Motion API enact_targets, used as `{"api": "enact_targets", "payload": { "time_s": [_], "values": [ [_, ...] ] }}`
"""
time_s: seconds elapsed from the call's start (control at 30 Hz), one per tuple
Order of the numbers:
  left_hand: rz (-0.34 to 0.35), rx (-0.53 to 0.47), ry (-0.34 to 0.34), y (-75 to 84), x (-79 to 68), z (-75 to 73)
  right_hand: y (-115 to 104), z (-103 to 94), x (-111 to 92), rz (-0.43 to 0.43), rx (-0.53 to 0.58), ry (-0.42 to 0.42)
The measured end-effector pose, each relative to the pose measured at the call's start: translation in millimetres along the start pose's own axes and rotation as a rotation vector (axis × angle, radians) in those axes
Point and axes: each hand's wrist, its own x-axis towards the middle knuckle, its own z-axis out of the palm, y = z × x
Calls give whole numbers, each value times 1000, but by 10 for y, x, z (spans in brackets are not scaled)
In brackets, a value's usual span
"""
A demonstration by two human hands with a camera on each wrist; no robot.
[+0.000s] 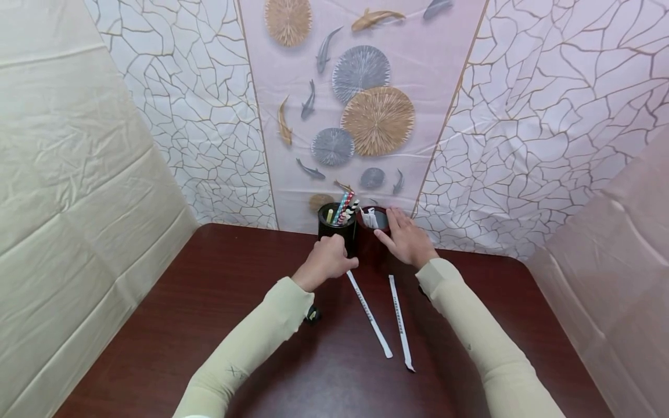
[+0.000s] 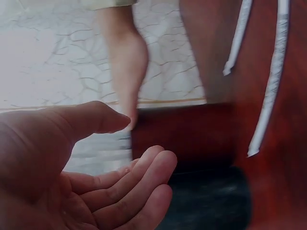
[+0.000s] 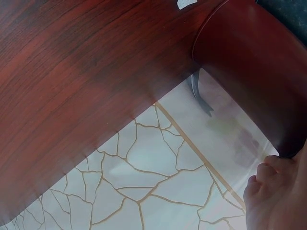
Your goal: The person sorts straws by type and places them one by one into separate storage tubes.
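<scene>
A black cup (image 1: 328,231) full of colourful striped and dotted straws (image 1: 344,208) stands at the back of the table. Touching its right side is a dark red cup (image 3: 249,62) with white paper-wrapped items (image 1: 369,218) inside. My left hand (image 1: 329,258) hovers before the black cup; its fingers (image 2: 144,184) are loosely bent and nothing lies between them and the thumb. At the red cup's rim, my right hand (image 1: 410,237) holds on, thumb in front and fingers round the right side. Two white paper-wrapped straws (image 1: 370,315) (image 1: 400,322) lie on the table in front.
The dark red wooden table (image 1: 209,325) ends just behind the cups, against a patterned cloth wall (image 1: 313,191). Plain cream cloth (image 1: 78,174) hangs at the left, with more cloth (image 1: 617,244) at the right.
</scene>
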Motion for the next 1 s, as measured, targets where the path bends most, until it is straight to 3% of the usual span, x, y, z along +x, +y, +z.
{"api": "enact_targets", "payload": {
  "time_s": [0.23, 0.5, 0.83, 1.0],
  "values": [
    [-59, -104, -61, -221, 28, 367, -13, -1, 0, 2, 0, 5],
    [-200, -192, -153, -428, 214, 681, -13, -12, -4, -3, -3, -1],
    [-315, -394, -176, -479, 346, 801, -12, -25, -21, 5, 0, 7],
    [-359, -391, -179, -461, 413, 814, -16, -30, -32, 2, 4, 3]
  ]
}}
